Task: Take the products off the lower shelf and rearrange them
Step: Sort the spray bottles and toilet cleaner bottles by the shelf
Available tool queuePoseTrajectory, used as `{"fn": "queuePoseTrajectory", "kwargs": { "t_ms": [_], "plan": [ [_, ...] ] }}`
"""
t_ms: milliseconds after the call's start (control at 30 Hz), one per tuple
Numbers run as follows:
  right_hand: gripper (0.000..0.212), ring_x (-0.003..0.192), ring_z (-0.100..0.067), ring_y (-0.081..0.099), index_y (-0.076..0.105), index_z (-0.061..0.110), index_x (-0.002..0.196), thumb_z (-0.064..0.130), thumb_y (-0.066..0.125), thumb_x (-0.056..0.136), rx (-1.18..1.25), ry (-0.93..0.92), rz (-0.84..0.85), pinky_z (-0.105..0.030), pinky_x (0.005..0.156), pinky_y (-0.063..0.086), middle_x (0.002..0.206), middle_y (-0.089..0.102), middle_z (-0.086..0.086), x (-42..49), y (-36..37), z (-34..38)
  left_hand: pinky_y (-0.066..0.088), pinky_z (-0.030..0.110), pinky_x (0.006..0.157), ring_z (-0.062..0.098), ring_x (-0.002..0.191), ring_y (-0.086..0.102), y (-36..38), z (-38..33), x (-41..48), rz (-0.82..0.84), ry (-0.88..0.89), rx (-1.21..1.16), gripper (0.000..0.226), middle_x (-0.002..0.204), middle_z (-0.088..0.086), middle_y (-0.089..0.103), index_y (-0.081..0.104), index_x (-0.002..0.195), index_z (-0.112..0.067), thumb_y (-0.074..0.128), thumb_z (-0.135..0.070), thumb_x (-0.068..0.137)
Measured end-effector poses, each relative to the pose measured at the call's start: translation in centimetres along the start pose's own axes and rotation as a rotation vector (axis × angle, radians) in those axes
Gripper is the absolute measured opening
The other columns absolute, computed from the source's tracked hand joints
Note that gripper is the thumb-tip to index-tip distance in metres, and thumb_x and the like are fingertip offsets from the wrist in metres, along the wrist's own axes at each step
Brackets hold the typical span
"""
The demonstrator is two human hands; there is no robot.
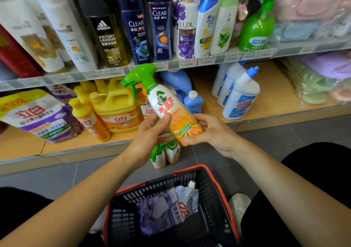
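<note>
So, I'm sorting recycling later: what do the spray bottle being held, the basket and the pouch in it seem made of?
The spray bottle: likely plastic, glossy printed sleeve, green moulded trigger. The basket: probably rigid plastic, matte black lattice walls, orange rim. The pouch: looks like soft plastic film, creased and shiny, white screw spout.

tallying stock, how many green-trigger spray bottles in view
3. One spray bottle is held by the left hand and right hand; a second bottle and a third bottle stand on the floor below. Others may be hidden behind the hands.
</note>
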State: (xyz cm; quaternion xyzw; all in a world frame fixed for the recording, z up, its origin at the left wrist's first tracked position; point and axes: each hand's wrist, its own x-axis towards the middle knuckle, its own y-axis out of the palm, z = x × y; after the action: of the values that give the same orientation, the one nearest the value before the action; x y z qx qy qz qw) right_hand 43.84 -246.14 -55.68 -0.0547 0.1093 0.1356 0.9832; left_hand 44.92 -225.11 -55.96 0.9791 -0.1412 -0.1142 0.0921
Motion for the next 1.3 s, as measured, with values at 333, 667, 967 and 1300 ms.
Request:
{"fn": "queuePoseTrajectory", "kwargs": {
  "t_ms": [333,667,967,1300],
  "plan": [
    [0.064,0.1,-0.019,0.07,0.073,0.025,0.104,0.024,0.091,0.043,-0.08,-0.157,-0.214,-0.038,0.077,0.062,0.105,0.072,-0.002,-0.5,-0.8,1.6,0.047,0.02,0.071,0.003,0.08,0.062,-1.8,-0.4,-0.3,-0.216,0.581,0.831,0.033,0.085,-0.015,0.069,0.072,0.091,-0.027,0.08,-0.053,0.073],
    [0.048,0.108,-0.015,0.066,0.069,0.019,0.118,0.021,0.08,0.071,0.003,-0.191,0.018,-0.031,0.088,0.057,0.114,0.072,-0.002,-1.4,0.5,2.5,0.053,0.023,0.094,0.009,0.115,0.065,-1.7,1.1,-0.7,0.298,0.301,0.572,0.076,0.123,-0.009,0.067,0.051,0.135,-0.03,0.091,-0.022,0.071],
    [0.02,0.096,-0.012,0.068,0.077,0.014,0.102,0.022,0.073,0.084,0.01,-0.224,-0.128,-0.028,0.083,0.056,0.098,0.076,-0.002,-1.0,0.8,2.7,0.052,0.024,0.095,0.011,0.117,0.064,-1.0,1.2,-1.2,0.246,0.413,0.628,0.075,0.122,-0.014,0.064,0.051,0.134,-0.034,0.091,-0.033,0.07],
    [0.043,0.14,-0.006,0.042,0.053,0.023,0.14,0.011,0.058,0.099,-0.227,-0.347,-0.006,-0.032,0.112,0.041,0.15,0.05,0.002,-2.1,0.9,3.0,0.055,0.04,0.1,0.02,0.118,0.065,-1.4,1.3,-0.5,0.098,0.369,0.567,0.077,0.127,-0.002,0.066,0.052,0.139,-0.015,0.091,-0.02,0.072]
  ]
}}
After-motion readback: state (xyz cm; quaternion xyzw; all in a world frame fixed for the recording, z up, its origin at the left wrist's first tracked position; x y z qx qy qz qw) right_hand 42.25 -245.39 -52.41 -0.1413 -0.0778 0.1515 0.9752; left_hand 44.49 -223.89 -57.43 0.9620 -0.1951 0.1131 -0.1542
